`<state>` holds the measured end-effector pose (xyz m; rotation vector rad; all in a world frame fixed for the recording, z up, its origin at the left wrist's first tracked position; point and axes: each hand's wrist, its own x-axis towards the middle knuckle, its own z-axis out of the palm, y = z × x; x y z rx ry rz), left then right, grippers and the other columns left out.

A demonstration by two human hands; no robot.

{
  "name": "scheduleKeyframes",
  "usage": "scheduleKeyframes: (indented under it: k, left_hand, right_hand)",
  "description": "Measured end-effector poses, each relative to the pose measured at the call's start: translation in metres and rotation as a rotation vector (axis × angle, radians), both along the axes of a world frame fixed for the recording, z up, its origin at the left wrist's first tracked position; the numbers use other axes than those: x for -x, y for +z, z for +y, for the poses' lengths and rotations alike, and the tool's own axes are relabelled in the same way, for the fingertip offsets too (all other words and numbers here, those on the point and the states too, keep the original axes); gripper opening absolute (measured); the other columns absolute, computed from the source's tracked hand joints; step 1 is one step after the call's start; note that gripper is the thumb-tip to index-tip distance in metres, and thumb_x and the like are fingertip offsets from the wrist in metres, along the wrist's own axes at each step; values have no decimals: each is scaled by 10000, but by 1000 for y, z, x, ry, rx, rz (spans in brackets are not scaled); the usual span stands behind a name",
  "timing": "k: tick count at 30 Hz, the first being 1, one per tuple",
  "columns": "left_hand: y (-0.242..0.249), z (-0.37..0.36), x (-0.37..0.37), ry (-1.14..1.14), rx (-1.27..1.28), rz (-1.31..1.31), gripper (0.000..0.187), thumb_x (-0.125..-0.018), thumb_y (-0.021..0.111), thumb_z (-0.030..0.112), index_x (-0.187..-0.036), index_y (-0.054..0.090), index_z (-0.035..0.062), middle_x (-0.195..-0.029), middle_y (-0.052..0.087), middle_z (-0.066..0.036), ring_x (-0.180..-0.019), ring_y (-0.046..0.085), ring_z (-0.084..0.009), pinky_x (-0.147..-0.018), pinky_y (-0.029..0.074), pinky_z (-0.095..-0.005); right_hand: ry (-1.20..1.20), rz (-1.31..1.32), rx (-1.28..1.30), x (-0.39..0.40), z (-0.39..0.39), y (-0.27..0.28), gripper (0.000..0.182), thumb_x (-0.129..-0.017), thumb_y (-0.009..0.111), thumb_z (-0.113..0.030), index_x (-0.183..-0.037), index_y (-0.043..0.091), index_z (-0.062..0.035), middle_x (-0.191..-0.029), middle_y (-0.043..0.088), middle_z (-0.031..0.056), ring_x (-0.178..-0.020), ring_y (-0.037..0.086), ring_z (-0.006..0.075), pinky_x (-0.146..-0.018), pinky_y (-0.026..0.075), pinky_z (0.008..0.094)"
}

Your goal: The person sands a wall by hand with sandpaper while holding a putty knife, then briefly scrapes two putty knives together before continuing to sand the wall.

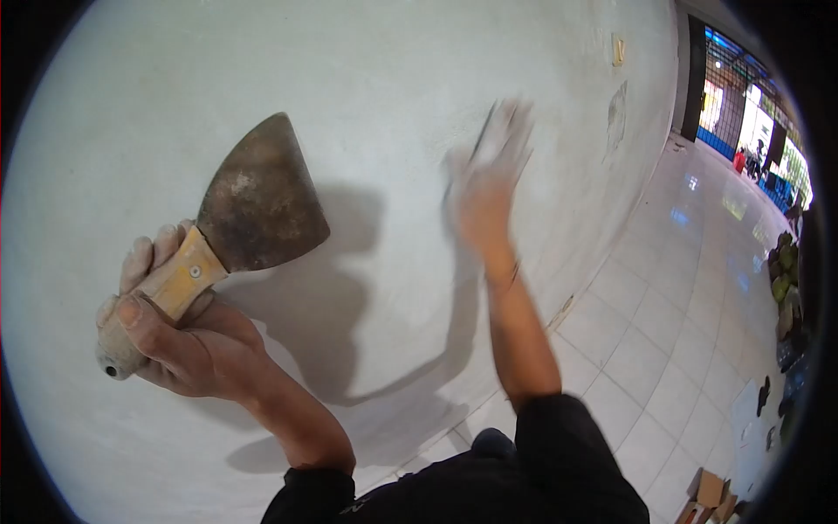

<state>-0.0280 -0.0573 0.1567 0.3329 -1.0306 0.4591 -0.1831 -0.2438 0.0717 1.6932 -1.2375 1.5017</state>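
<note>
Wall point(375, 79) fills left and centre of frame. Left hand point(179, 336) at lower left, before the wall, with scraper point(240, 223) in it; blade up and right of the handle. Right hand point(489, 179) at upper centre, against the wall, right of the scraper. Floor point(690, 279) at right, below the wall. Boxes point(709, 493) on floor at lower right.

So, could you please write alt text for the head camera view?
A person's left hand grips a wide rusty metal scraper with a wooden handle before a pale plastered wall. The blurred right hand holds a thin tool against the wall, beside a glossy white tiled floor.
</note>
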Motion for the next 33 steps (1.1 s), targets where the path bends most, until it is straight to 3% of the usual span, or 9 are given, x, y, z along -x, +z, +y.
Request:
scheduleKeyframes:
  k: [1,5,7,8,13,19,24,28,33]
  left_hand:
    - [-4,-5,4,-22,15,9,222,-902,470,194,-964,460,-19,-970,598,-222,-826,646,-309,-753,572,-434]
    - [-4,-15,16,101,25,14,237,-914,457,217,-940,473,-18,-972,590,-233,-849,641,-319,-761,570,-434]
    - [11,-26,19,92,17,77,262,-928,438,241,-950,483,-17,-967,584,-237,-863,634,-323,-782,562,-435]
    - [9,-32,15,-19,74,14,252,-926,451,222,-976,492,-21,-956,582,-240,-887,627,-309,-762,561,-435]
    - [-16,-13,12,-133,-18,-27,182,-909,494,196,-979,510,29,-956,587,-200,-886,619,-283,-764,543,-407]
    - [-37,-24,25,-181,36,20,133,-909,501,212,-964,479,93,-909,607,-150,-849,613,-253,-778,524,-424]
    - [-57,-35,37,-79,45,37,210,-907,514,260,-1000,422,96,-857,617,-139,-782,619,-231,-736,535,-417]
    - [-53,-34,40,-92,60,61,244,-898,531,272,-1004,419,82,-854,619,-145,-782,625,-236,-734,549,-410]
    - [-61,-38,40,-86,83,73,251,-881,559,254,-1006,429,78,-869,617,-153,-793,625,-237,-724,555,-409]
  right_hand:
    - [494,-274,-70,-3,16,-19,959,-780,419,-663,-1408,117,-3,-1453,26,257,-1326,18,467,-1036,8,596]
    - [728,-112,-59,-15,65,5,944,-779,437,-643,-1412,119,-19,-1470,43,208,-1333,24,449,-1050,7,572]
    - [573,85,47,10,11,62,899,-768,578,-466,-1413,138,-21,-1471,73,204,-1354,20,392,-1065,8,535]
    - [504,35,28,23,-24,63,1013,-747,329,-743,-1410,108,-9,-1469,37,207,-1339,-4,433,-1058,20,562]
    - [678,-40,29,2,20,-28,1007,-742,206,-772,-1414,112,-28,-1459,29,234,-1315,-20,485,-1012,-27,635]
    - [660,304,89,23,15,38,966,-761,251,-744,-1408,172,-31,-1453,62,250,-1305,-5,514,-992,-4,657]
    - [810,46,33,7,27,-33,918,-793,286,-701,-1406,178,-25,-1462,92,217,-1301,7,522,-991,5,656]
    - [808,125,78,11,24,31,896,-812,266,-689,-1409,172,-28,-1467,81,205,-1302,-19,518,-997,-23,642]
    - [796,-113,-77,5,32,-25,859,-855,239,-640,-1384,192,35,-1448,109,246,-1308,-6,506,-1003,-27,634]
